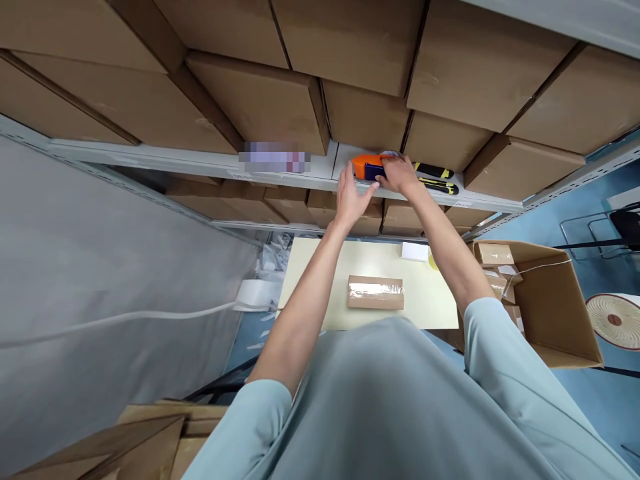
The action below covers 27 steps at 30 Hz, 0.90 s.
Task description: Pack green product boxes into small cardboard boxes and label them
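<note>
An orange and dark blue tape dispenser (361,166) lies on the pale shelf (320,162) in front of me. My right hand (399,175) is closed round its right part and hides some of it. My left hand (351,198) reaches to the dispenser's left end, fingers stretched and thumb out to the right; whether the fingertips touch it is hard to tell. Just right of my right hand lie two black and yellow utility knives (434,171). Below, on the cream table (425,313), rests a small brown box (376,293) with shiny clear tape along its top.
Large cardboard boxes (350,40) fill the shelf behind my hands, with more on the level below. A white box (415,251) stands at the table's back. At right is an open carton (555,307) holding small parcels; a round fan (617,320) is beyond it.
</note>
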{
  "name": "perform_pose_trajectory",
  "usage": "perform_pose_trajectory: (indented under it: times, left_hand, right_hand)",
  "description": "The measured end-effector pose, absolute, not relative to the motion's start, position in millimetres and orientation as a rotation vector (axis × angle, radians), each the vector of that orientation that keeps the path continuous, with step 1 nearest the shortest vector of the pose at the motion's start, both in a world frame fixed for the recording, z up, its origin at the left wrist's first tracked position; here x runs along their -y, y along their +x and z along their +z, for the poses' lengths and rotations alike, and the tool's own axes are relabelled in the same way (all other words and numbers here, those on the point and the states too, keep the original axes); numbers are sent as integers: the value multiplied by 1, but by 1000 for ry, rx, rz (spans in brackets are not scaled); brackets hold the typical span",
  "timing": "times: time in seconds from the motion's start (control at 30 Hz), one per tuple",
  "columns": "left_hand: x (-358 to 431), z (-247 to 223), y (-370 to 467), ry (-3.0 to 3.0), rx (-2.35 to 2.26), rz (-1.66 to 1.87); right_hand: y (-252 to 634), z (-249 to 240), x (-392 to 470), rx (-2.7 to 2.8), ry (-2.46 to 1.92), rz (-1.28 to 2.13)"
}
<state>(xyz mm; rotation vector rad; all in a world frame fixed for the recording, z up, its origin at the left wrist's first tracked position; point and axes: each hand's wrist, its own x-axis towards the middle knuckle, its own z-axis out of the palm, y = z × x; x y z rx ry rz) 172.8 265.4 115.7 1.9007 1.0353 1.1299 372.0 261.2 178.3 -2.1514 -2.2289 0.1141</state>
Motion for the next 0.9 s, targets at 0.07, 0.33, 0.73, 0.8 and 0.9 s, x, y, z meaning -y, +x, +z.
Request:
perform_pose_trajectory:
  times: [0.07, 0.33, 0.73, 0.8, 0.9]
  left_hand:
    - [-265, 111, 171, 1890, -1040, 1116]
    - [-196, 84, 116, 1936, -1077, 1099]
    - [33, -36, 61, 2175, -727, 107]
    - [36, -43, 57, 2177, -718, 37]
    - [30, -49, 41, 2167, -816, 37]
  right_hand:
    - [371, 173, -266, 2232, -2167, 113]
    - [357, 154, -185, 1961, -2053, -100]
    - [253, -13, 130, 1919, -2032, 929]
    - [255, -20, 139, 1929, -2030, 973]
    - [259, -27, 142, 1888, -2061, 963]
